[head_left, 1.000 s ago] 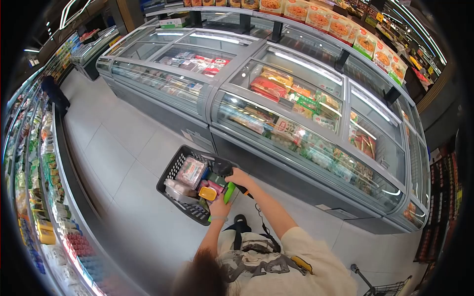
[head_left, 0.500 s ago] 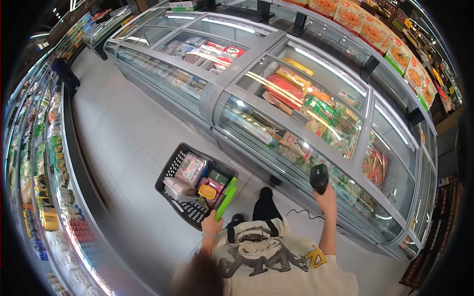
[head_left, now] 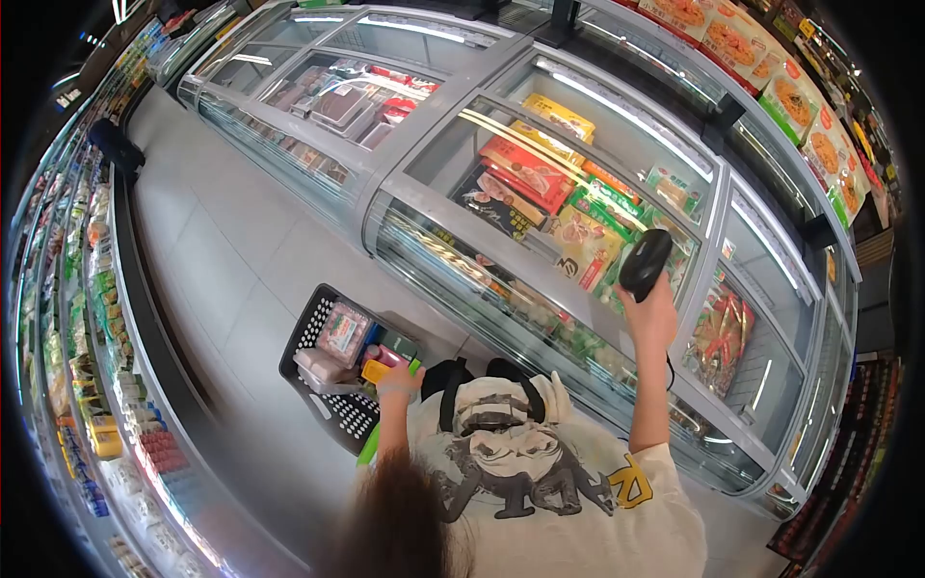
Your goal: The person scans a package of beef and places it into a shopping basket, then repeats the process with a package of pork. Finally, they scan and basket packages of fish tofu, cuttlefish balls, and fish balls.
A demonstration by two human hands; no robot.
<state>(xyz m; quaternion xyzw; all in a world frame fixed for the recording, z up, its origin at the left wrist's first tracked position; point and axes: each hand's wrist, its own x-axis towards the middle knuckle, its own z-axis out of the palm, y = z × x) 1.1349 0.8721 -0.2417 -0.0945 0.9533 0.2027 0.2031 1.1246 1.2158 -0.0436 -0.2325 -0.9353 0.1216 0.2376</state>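
My left hand [head_left: 396, 380] is at the green handle [head_left: 370, 445] of a black basket [head_left: 301, 339], beside a yellow-lidded item [head_left: 377, 370]; its fingers are closed, and what they grip is partly hidden. In the basket lie a clear pack of pinkish food [head_left: 343, 330], a pale wrapped tray [head_left: 322, 367] and a dark green box [head_left: 397, 343]. My right hand [head_left: 652, 313] is wrapped round a black handheld device [head_left: 646, 264], held up over the glass-topped freezer [head_left: 385, 183]. Under the glass are colourful frozen packs [head_left: 525, 169].
Shelves of packaged goods [head_left: 106, 328] run along the left of the grey floor [head_left: 207, 241]. A dark object [head_left: 118, 146] stands by them. Large food bags [head_left: 795, 101] line the upper right. A cable [head_left: 671, 371] hangs below my right hand.
My right hand has risen with the black device, further over the freezer. My left hand has moved up and left beside the yellow-lidded item. The basket's handle has swung down.
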